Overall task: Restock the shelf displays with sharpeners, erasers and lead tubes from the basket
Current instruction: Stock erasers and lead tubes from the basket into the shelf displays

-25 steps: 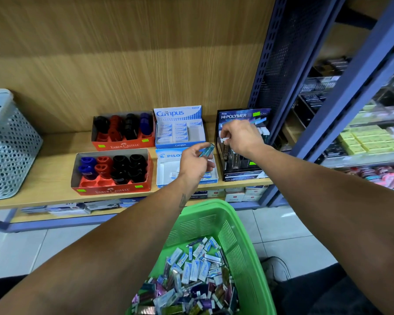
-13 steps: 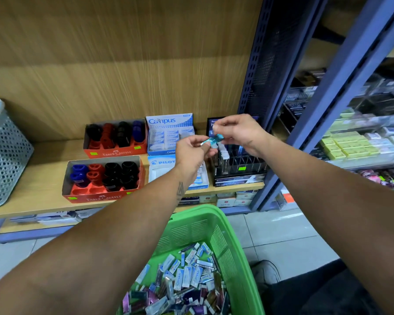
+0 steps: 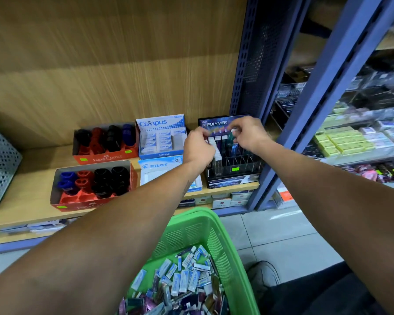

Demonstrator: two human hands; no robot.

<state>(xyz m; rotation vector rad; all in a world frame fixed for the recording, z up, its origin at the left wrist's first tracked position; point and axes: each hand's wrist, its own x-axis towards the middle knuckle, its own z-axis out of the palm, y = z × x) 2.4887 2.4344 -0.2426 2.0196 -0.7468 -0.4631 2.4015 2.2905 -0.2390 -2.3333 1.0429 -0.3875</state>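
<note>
Reaching w/ both hands into the Hi-Polymer display (image 3: 233, 165) at the shelf's (image 3: 27, 178) right end, we see the right hand (image 3: 249, 134) pinching a teal lead tube (image 3: 231, 137) at its top, upright in the back row. Left hand (image 3: 198, 148) sits curled beside the white tubes; can't tell its grip. Green basket (image 3: 191, 233) below holds erasers & tubes.

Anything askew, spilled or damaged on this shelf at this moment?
Nothing is spilled or visibly damaged. The front red cardboard sharpener box sits slightly skewed to the wooden shelf edge, with empty slots along its front. Both hands, left hand and right hand, work at the black Hi-Polymer lead display, mostly empty at its front.
</note>
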